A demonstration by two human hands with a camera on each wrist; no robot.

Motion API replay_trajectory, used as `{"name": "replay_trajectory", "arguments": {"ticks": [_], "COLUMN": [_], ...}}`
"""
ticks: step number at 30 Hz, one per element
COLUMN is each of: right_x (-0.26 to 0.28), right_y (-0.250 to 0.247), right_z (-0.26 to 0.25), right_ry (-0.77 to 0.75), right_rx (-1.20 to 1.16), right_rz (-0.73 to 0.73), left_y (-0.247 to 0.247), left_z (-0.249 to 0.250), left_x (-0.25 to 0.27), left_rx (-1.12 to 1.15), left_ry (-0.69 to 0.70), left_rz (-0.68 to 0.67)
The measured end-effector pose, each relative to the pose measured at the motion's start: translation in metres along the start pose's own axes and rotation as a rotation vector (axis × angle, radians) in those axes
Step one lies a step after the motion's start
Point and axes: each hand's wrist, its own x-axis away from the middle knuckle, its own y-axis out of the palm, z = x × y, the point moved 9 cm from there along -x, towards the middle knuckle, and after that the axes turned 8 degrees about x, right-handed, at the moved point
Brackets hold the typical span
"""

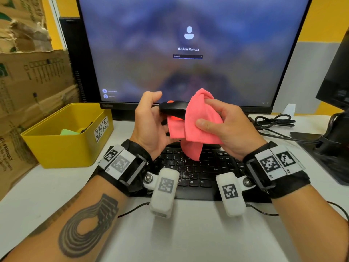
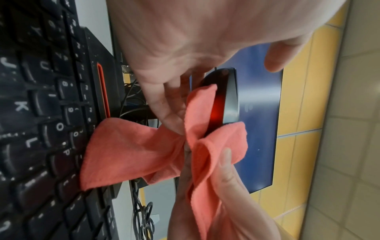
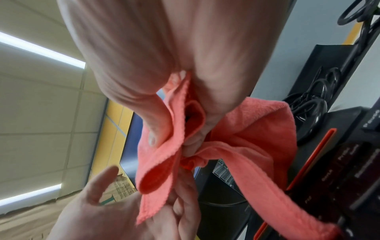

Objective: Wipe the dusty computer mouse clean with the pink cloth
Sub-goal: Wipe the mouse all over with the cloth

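A black computer mouse (image 1: 172, 108) (image 2: 228, 97) is held up above the keyboard in front of the monitor, a red glow on its underside. My left hand (image 1: 151, 121) (image 2: 170, 78) holds it from below with the fingers, thumb raised. The pink cloth (image 1: 196, 121) (image 2: 144, 151) (image 3: 246, 146) is wrapped over the mouse's right end. My right hand (image 1: 219, 121) (image 3: 164, 113) grips the cloth, thumb in front and fingers behind it, pressing it round the mouse. A tail of cloth hangs down to the keys. The mouse is hidden by the cloth in the right wrist view.
A black keyboard (image 1: 198, 171) lies under the hands. The monitor (image 1: 188, 50) stands just behind. A yellow waste basket (image 1: 62, 137) sits at the left beside cardboard boxes (image 1: 28, 72). Black cables (image 1: 273, 121) and dark equipment (image 1: 338, 144) lie at the right.
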Motion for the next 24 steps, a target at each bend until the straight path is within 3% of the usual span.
{"name": "replay_trajectory", "arguments": {"ticks": [7,14,24], "right_x": [0.005,0.006,0.006], "right_y": [0.008,0.009,-0.002], "right_z": [-0.017,-0.025,-0.023], "right_ry": [-0.115,-0.207,-0.167], "right_rx": [0.163,0.113,0.063], "right_rz": [-0.017,-0.060,-0.003], "left_y": [-0.016,-0.005,0.006], "left_z": [0.004,-0.013,-0.021], "left_x": [-0.004,-0.005,0.000], "left_rx": [-0.124,0.068,0.121], "left_ry": [0.122,-0.092,-0.208], "left_rz": [0.213,0.045,-0.080]}}
